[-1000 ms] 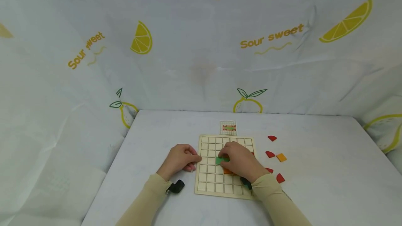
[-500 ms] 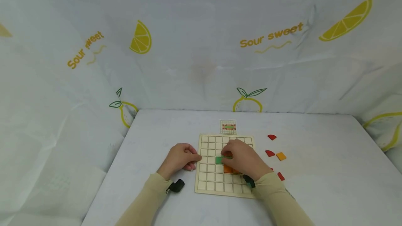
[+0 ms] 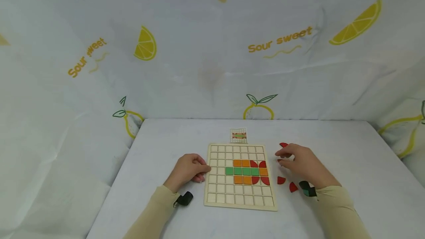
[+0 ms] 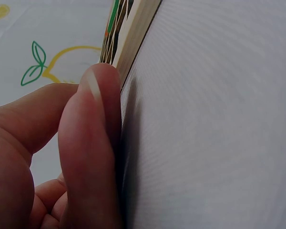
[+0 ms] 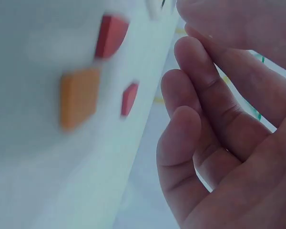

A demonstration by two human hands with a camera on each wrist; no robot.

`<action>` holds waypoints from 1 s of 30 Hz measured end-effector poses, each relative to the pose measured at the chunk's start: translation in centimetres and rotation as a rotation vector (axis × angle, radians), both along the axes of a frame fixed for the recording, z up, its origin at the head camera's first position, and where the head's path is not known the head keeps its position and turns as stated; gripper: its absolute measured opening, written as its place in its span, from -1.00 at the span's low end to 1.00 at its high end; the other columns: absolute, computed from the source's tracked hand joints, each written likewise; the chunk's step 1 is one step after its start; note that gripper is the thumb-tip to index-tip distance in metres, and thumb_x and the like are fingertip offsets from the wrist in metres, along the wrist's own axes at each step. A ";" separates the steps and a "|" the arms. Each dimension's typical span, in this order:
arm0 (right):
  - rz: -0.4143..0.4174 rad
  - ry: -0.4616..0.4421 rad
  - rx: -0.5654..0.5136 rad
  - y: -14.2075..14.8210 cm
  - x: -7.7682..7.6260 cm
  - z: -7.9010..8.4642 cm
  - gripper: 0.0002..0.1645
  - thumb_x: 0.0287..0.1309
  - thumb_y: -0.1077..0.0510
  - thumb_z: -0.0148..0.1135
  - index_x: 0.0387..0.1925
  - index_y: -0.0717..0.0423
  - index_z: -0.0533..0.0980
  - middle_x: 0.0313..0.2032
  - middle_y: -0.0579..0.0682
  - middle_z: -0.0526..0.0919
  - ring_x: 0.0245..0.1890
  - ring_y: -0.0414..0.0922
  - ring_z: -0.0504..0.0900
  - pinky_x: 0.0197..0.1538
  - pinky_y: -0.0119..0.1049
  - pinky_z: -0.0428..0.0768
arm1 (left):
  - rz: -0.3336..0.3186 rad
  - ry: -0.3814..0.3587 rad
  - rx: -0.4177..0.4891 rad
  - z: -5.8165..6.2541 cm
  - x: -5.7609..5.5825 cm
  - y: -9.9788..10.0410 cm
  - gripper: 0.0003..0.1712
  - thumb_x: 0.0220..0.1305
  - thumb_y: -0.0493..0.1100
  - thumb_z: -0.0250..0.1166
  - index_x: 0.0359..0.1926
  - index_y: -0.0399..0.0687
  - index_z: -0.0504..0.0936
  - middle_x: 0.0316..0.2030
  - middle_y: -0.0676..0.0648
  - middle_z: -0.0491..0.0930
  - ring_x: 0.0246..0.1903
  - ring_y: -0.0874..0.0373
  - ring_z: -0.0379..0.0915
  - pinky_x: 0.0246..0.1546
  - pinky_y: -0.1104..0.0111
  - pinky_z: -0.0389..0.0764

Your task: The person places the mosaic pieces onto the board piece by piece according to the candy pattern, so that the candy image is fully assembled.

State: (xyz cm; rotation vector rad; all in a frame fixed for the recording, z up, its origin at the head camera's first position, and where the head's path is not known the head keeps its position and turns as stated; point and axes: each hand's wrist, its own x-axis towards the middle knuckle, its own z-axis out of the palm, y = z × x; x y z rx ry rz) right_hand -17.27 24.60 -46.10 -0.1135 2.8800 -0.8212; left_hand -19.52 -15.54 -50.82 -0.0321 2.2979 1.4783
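Note:
A wooden grid board [image 3: 216, 194] lies on the white table. On it sit a row of green tiles [image 3: 242, 171], orange tiles [image 3: 241, 163] above and below, and red quarter-round tiles [image 3: 258, 164] on the right. My left hand [image 3: 189, 168] rests at the board's left edge, thumb [image 4: 93, 138] pressed against the board's rim [image 4: 136, 36]. My right hand [image 3: 280, 158] hovers right of the board over loose pieces, fingers relaxed and empty. In the right wrist view an orange square [image 5: 78, 98] and red pieces [image 5: 110, 36] lie below the fingers [image 5: 190, 138].
A small pattern card [image 3: 238, 135] lies just behind the board. Loose red pieces [image 3: 281, 180] sit right of the board, one more [image 3: 283, 145] by my right fingertips. Lemon-print cloth [image 3: 212, 58] walls in the table [image 3: 348, 165] at the back and sides.
My right hand has let go of the green tile on the board and moved right, off the board to the loose pieces. The left hand has stayed put.

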 end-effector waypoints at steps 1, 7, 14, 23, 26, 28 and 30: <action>-0.009 -0.004 0.004 0.8 0.1 0.0 -0.67 0.32 0.10 0.51 0.08 0.05 0.75 0.01 0.08 0.75 0.02 0.08 0.64 -0.03 -0.02 0.78 | 0.000 0.000 -0.002 0.0 0.0 -0.1 -0.69 0.22 -0.08 0.63 -0.19 -0.13 0.70 -0.54 -0.03 0.72 -0.59 0.23 0.67 -0.52 0.45 0.72; -0.026 0.020 0.023 4.0 0.7 -0.4 -0.64 0.31 0.13 0.49 0.10 0.10 0.74 -0.02 0.08 0.75 0.00 0.09 0.64 -0.05 -0.07 0.73 | 0.003 0.005 -0.007 -0.2 0.0 -0.3 -0.68 0.22 -0.06 0.63 -0.19 -0.12 0.71 -0.55 -0.03 0.72 -0.59 0.23 0.67 -0.52 0.45 0.72; -0.037 0.001 0.016 5.0 0.9 -0.8 -0.62 0.32 0.17 0.47 0.13 0.16 0.71 0.02 0.15 0.74 0.01 0.12 0.63 0.00 0.05 0.78 | 0.000 0.004 -0.001 -0.3 0.1 -0.3 -0.68 0.23 -0.06 0.63 -0.19 -0.13 0.71 -0.55 -0.03 0.72 -0.60 0.23 0.67 -0.52 0.43 0.73; -0.047 -0.053 0.021 5.4 0.5 -1.6 -0.58 0.33 0.17 0.47 0.17 0.19 0.69 0.05 0.19 0.72 0.02 0.13 0.62 0.06 0.10 0.78 | 0.001 -0.010 0.013 -0.1 0.0 -0.2 -0.70 0.23 -0.08 0.62 -0.18 -0.13 0.71 -0.55 -0.04 0.73 -0.60 0.22 0.68 -0.52 0.43 0.73; -0.042 -0.057 0.022 5.5 0.5 -1.7 -0.59 0.34 0.17 0.46 0.17 0.20 0.70 0.04 0.18 0.72 0.02 0.12 0.63 0.07 0.11 0.78 | -0.003 -0.008 0.003 -0.1 0.0 -0.2 -0.70 0.24 -0.07 0.62 -0.18 -0.12 0.71 -0.54 -0.04 0.73 -0.59 0.22 0.69 -0.52 0.43 0.73; -0.037 -0.052 0.020 5.5 0.6 -1.8 -0.60 0.33 0.18 0.46 0.16 0.20 0.70 0.03 0.18 0.73 0.01 0.11 0.63 0.07 0.11 0.78 | -0.006 -0.004 -0.006 -0.2 -0.1 -0.1 -0.69 0.24 -0.06 0.62 -0.18 -0.12 0.72 -0.53 -0.04 0.74 -0.59 0.22 0.69 -0.52 0.43 0.73; -0.036 -0.053 0.014 5.6 0.6 -1.8 -0.60 0.33 0.18 0.46 0.16 0.20 0.70 0.04 0.18 0.73 0.02 0.12 0.63 0.08 0.12 0.78 | -0.009 -0.001 -0.013 -0.2 -0.2 -0.1 -0.69 0.24 -0.05 0.62 -0.17 -0.11 0.72 -0.53 -0.05 0.74 -0.59 0.21 0.70 -0.52 0.42 0.73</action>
